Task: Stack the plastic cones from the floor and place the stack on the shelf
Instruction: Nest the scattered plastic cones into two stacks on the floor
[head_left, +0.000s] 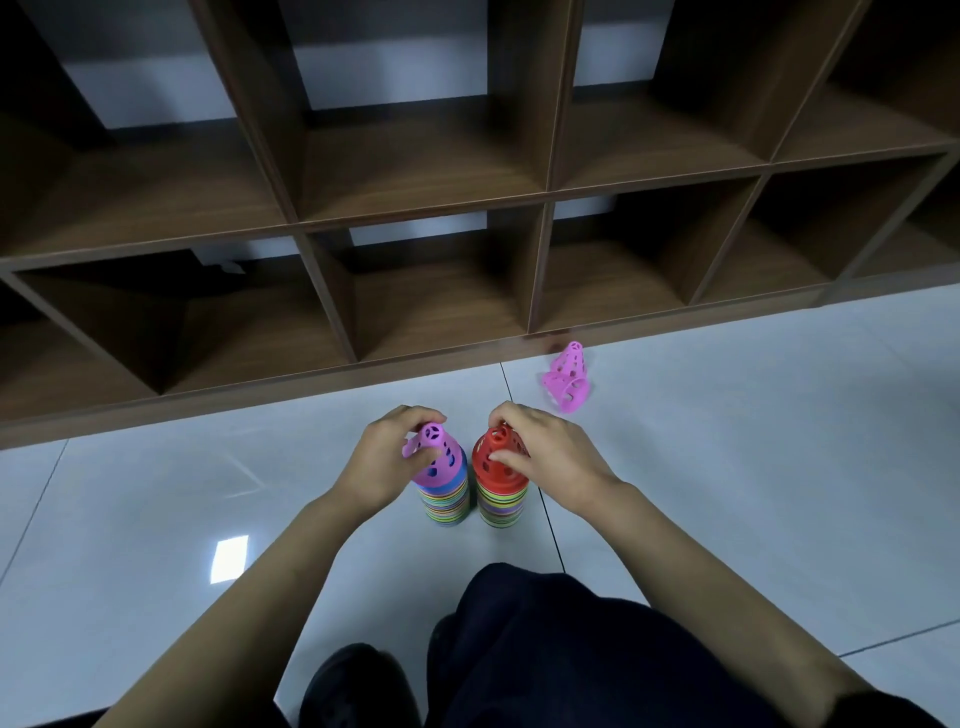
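Head view, lower centre: the left hand (400, 452) curls its fingers round the purple cone (439, 449) capping the left stack (447, 501), which stands upright on the pale floor (156, 493). Just beside it stands the right stack (501, 501), also upright, and the right hand (550, 457) pinches its top red cone (493, 462) near the tip. Further right and higher in the frame, the loose pink cones (566, 376) lie tipped over close to the foot of the shelf (415, 213), tip toward the shelf and open base toward the lower right. They lie well apart from both stacks. The right hand is clearly the nearer one, so I judge that the reach falls to it.
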